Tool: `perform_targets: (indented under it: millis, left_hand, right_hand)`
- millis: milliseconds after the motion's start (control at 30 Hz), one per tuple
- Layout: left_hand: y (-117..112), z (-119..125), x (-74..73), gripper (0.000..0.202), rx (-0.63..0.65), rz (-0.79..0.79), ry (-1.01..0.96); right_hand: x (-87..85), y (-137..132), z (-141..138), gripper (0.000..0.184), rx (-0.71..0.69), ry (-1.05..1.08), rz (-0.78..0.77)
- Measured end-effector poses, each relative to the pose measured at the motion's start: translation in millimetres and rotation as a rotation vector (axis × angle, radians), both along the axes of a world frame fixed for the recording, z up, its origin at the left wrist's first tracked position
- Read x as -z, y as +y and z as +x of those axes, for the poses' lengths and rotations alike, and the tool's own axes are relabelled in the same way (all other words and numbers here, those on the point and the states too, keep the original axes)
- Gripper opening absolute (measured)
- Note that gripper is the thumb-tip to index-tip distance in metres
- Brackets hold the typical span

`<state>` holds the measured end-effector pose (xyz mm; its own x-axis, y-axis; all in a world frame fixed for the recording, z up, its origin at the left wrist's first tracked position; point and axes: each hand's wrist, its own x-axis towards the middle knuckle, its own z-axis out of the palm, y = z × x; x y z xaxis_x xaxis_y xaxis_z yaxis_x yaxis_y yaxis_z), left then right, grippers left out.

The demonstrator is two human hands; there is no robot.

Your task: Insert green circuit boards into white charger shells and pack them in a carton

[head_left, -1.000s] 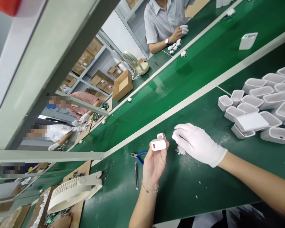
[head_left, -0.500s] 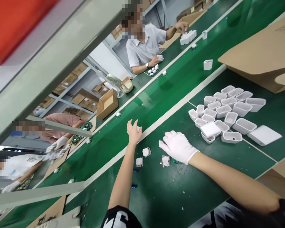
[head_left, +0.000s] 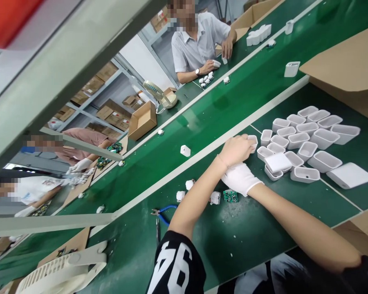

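My bare left hand (head_left: 236,149) reaches across to the right, over my gloved hand, and its fingers curl round a small white shell (head_left: 253,141) at the near-left edge of a cluster of open white shells (head_left: 306,134). My right hand (head_left: 241,179), in a white glove, rests on the green table just below it; its fingers are hidden under my left wrist. A green circuit board (head_left: 230,195) and small white parts (head_left: 215,198) lie left of the glove. One white charger (head_left: 185,150) stands on the conveyor belt (head_left: 208,118).
Blue-handled pliers (head_left: 161,214) lie at the near left, a white fan (head_left: 64,267) beyond them. A cardboard box (head_left: 346,67) stands at the far right, with a flat white lid (head_left: 350,174) below it. A person (head_left: 199,45) works across the belt; others sit further left.
My left hand held a white charger, reached out to the belt, then swung right over the glove to the shells. The charger now stands on the belt. The view has shifted.
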<state>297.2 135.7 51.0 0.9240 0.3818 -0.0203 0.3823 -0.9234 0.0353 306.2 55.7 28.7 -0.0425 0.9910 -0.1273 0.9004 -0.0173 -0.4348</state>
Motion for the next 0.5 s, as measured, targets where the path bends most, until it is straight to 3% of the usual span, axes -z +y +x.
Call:
perform_targets:
  millis: [133, 233, 300, 367, 500]
  left_hand:
    - [-8, -66, -30.7, 0.023, -0.081, -0.003, -0.198]
    - [-25, -127, -34.9, 0.023, -0.175, -0.148, -0.458]
    - [-38, -164, -20.1, 0.024, -0.285, -0.228, -0.613]
    - [-52, -193, 5.0, 0.025, -0.399, -0.258, -0.716]
    - [-75, -225, 54.4, 0.022, -0.546, -0.283, -0.870]
  right_hand:
    - [-14.5, -11, 10, 0.044, 0.001, 0.017, -0.031]
    - [-23.5, -18, 17, 0.036, -0.046, -0.071, -0.082]
    - [-25.5, -19, 22, 0.027, -0.098, -0.137, -0.122]
    - [-22.8, -17, 27, 0.024, -0.122, -0.142, -0.173]
    - [-7.4, -18, 31, 0.026, -0.221, 0.003, -0.204]
